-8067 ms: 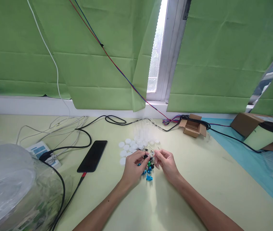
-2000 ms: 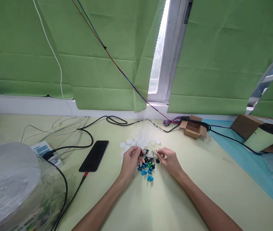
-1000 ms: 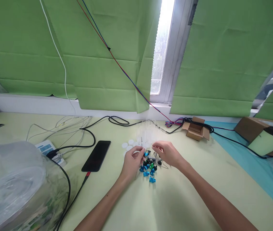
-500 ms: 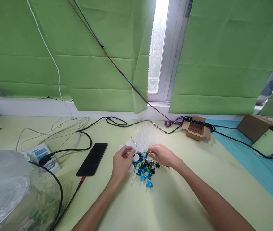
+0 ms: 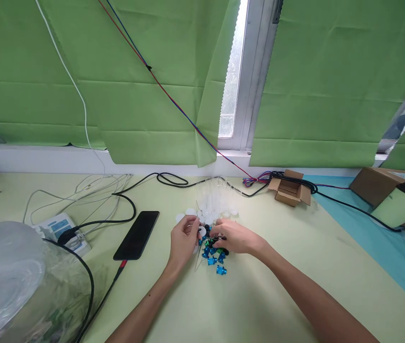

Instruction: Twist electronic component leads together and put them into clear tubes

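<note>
My left hand (image 5: 184, 238) is closed in a pinch on a thin bent metal wire (image 5: 197, 261), which sticks out above and below the fingertips. Right beside those fingers is a round white cap (image 5: 202, 231). My right hand (image 5: 236, 237) reaches into a pile of small parts, its fingers curled down among them; what they grip, if anything, is hidden. Blue metal fittings (image 5: 212, 260), with black and green pieces among them, lie under and in front of it. One blue fitting (image 5: 221, 270) sits apart at the near side.
Clear plastic tubes (image 5: 212, 197) and several white caps (image 5: 190, 211) lie behind the pile. A black phone (image 5: 137, 235) is to the left, near a power strip (image 5: 61, 231) and cables. A wrapped roll (image 5: 5, 281) fills the left front; an open cardboard box (image 5: 290, 193) stands back right.
My right hand has moved left and nearer, from the pile's right edge to over its middle, covering the black parts. My left hand keeps its pinch on the wire almost in place.
</note>
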Tool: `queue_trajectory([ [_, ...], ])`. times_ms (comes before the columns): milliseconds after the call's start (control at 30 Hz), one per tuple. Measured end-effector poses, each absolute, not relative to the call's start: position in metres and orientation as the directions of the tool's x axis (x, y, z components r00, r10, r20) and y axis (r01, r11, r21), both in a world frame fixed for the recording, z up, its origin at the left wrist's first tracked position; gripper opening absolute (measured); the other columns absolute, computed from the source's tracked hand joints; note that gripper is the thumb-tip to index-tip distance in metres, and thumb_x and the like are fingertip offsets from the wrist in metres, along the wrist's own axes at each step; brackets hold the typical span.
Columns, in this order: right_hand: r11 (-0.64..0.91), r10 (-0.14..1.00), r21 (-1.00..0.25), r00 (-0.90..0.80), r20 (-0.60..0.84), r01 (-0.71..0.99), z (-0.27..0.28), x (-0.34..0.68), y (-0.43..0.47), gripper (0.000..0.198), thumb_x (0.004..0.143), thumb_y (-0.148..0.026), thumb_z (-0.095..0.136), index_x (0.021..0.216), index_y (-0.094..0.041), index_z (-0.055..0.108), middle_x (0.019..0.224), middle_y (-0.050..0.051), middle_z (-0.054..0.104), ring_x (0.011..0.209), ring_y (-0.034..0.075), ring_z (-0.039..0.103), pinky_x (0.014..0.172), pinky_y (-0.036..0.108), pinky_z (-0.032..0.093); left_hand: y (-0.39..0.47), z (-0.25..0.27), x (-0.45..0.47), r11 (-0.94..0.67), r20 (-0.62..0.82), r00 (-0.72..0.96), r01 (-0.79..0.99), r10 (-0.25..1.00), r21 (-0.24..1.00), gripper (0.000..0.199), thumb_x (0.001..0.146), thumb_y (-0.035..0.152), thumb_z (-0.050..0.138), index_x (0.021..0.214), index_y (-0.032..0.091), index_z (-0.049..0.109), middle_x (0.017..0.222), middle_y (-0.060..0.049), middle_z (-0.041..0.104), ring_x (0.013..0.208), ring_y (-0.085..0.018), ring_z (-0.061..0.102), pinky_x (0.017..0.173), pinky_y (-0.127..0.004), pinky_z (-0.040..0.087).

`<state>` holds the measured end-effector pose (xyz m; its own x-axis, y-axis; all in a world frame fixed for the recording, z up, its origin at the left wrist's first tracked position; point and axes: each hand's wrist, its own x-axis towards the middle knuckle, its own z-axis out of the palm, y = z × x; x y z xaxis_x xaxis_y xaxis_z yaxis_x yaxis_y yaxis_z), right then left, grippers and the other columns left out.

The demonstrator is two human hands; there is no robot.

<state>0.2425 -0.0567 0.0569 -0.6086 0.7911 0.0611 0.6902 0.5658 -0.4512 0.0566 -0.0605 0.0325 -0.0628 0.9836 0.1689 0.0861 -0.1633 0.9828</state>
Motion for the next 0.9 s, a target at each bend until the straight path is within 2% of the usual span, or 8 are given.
queue_trajectory([
  [333,0.569,0.788,-0.399,-0.615,0.014,0.719,0.060,0.243,-0.059,0.017,0.081,-0.009,0.068,0.095,-0.019,0.068,0.095,0.006,0.063,0.082,0.018,0.059,0.063,0.024,0.039,-0.059,0.034,0.059,-0.066,0.064,-0.014,-0.117,0.998,0.991,0.034,0.076,0.048,0.072,0.080,0.015,0.063,0.078,-0.006,0.067,0.048,-0.011,0.057,0.040,-0.021,0.042],
  [567,0.569,0.790,-0.404,-0.612,0.026,0.717,0.058,0.244,-0.059,0.019,0.079,-0.006,0.066,0.092,-0.020,0.068,0.092,0.005,0.063,0.079,0.018,0.059,0.059,0.023,0.038,-0.061,0.038,0.059,-0.035,0.034,-0.005,-0.145,0.999,0.989,0.034,0.076,0.047,0.072,0.080,0.015,0.063,0.077,-0.006,0.067,0.049,-0.011,0.057,0.042,-0.022,0.043],
  [733,0.556,0.818,-0.412,-0.562,0.120,0.722,0.056,0.239,-0.058,0.015,0.091,-0.012,0.056,0.099,-0.019,0.066,0.090,0.007,0.063,0.084,0.019,0.058,0.065,0.025,0.040,-0.060,0.035,0.059,-0.037,0.030,-0.041,-0.173,0.999,0.984,0.035,0.077,0.048,0.072,0.088,0.018,0.057,0.072,-0.002,0.067,0.047,-0.011,0.057,0.042,-0.021,0.042],
  [900,0.561,0.827,-0.404,-0.517,0.223,0.723,0.045,0.232,-0.055,0.024,0.097,-0.013,0.047,0.114,-0.020,0.063,0.096,0.008,0.061,0.087,0.019,0.058,0.069,0.025,0.040,-0.059,0.032,0.058,-0.088,0.079,-0.059,-0.182,0.995,0.979,0.036,0.081,0.047,0.069,0.096,0.023,0.047,0.071,0.002,0.067,0.044,-0.011,0.058,0.040,-0.021,0.042],
])
